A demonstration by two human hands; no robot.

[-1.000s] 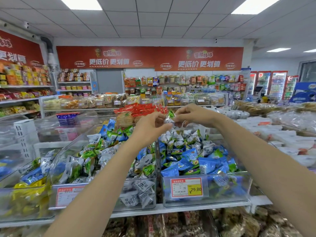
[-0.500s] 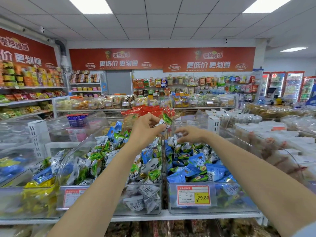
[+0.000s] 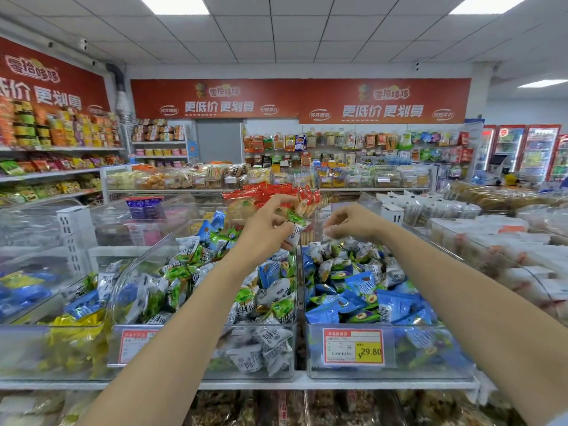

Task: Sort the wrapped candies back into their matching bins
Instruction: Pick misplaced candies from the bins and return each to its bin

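Pinching a green-white candy (image 3: pixel 295 224) hanging lengthwise just above the middle bin (image 3: pixel 199 359), the left hand (image 3: pixel 266 227) is nearer it; whether the right hand (image 3: pixel 353 224) has anything in its grip I cannot tell.

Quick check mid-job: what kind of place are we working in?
Most likely a snack shop: clear bins heaped with wrapped candies, a price tag on one bin, stocked shelves along the walls, drink fridges far right.

Bright, even light from white rectangular ceiling panels (image 3: pixel 172 3) at the top of the frame. Shadows soft and faint. Pale glare on clear plastic bins (image 3: pixel 129 272), left of centre. Edges bow, wide-angle. Bottom edge and lower corners blurred; centre sharp.
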